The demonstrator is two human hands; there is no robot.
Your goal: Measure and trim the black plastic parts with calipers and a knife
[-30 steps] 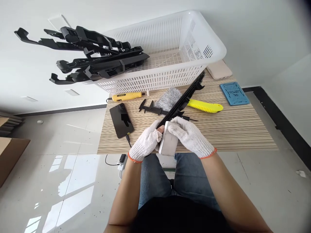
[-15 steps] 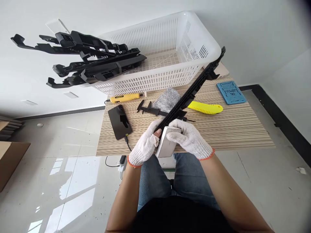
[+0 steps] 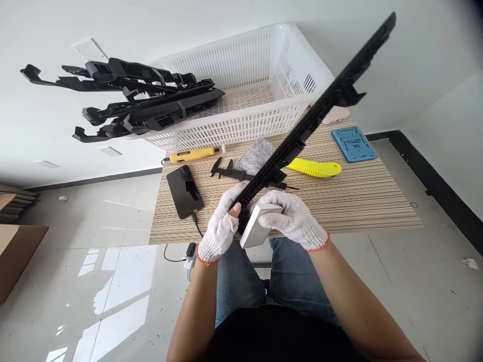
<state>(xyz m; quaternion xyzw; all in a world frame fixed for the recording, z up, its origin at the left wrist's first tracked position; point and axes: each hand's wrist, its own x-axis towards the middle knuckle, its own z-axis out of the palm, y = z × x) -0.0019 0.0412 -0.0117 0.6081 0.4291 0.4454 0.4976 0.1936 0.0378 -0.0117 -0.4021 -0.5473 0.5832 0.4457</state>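
Observation:
My left hand [image 3: 221,226], in a white knit glove, grips the near end of a long black plastic rail [image 3: 313,115]. The rail slants up and to the right, its far end raised high above the table. My right hand [image 3: 292,218], also gloved, holds a grey rectangular block [image 3: 256,226] against the rail's near end. Both hands hover over the near edge of the striped wooden table [image 3: 358,201].
A white slatted basket [image 3: 260,95] stands at the table's back, with several black rails [image 3: 139,103] piled over its left rim. On the table lie a phone [image 3: 184,191], a yellow screwdriver [image 3: 192,156], a black caliper [image 3: 230,172], a grey cloth [image 3: 256,153], a yellow knife [image 3: 315,168] and a blue pad [image 3: 353,144].
The rail's far end has swung upward, from lying low over the table to high above the basket's right corner. Both hands stayed at its near end with the block.

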